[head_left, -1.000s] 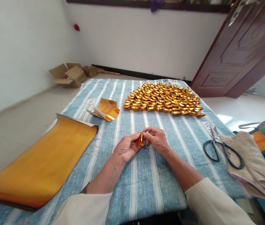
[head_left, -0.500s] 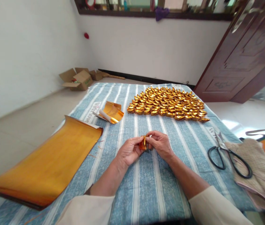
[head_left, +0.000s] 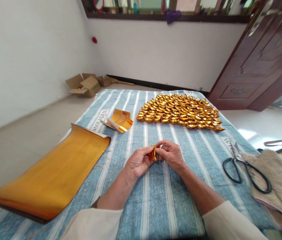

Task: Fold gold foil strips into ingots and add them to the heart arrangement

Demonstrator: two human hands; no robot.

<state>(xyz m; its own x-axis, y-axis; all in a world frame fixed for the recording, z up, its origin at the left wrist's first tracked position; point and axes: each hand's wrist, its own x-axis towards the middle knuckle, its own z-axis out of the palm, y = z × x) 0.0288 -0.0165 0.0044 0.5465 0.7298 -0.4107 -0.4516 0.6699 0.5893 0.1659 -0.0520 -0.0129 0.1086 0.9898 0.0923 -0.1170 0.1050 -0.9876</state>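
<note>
Between my two hands, over the near middle of the table, is a small folded piece of gold foil paper [head_left: 154, 153]. My left hand [head_left: 139, 161] pinches its left side with thumb and fingers. From the other side my right hand [head_left: 171, 154] grips it, thumb against the fold; some of its fingers are hidden behind the piece. Beyond my hands, many folded gold paper ingots [head_left: 178, 111] lie in close overlapping rows. To the left rests a large stack of gold foil sheets [head_left: 48, 173], its edges curling up. A smaller curled gold sheet [head_left: 121, 120] lies behind it.
Black-handled scissors [head_left: 245, 170] lie at the right, partly on a folded beige cloth [head_left: 275, 183]. A blue and white striped tablecloth [head_left: 153, 213] covers the table. Open cardboard boxes [head_left: 87, 87] stand on the floor at the far left. A brown door [head_left: 253, 66] is at the right.
Both hands keep their grip on the small foil piece, and the right thumb has shifted slightly along its fold. The whole view has shifted a little.
</note>
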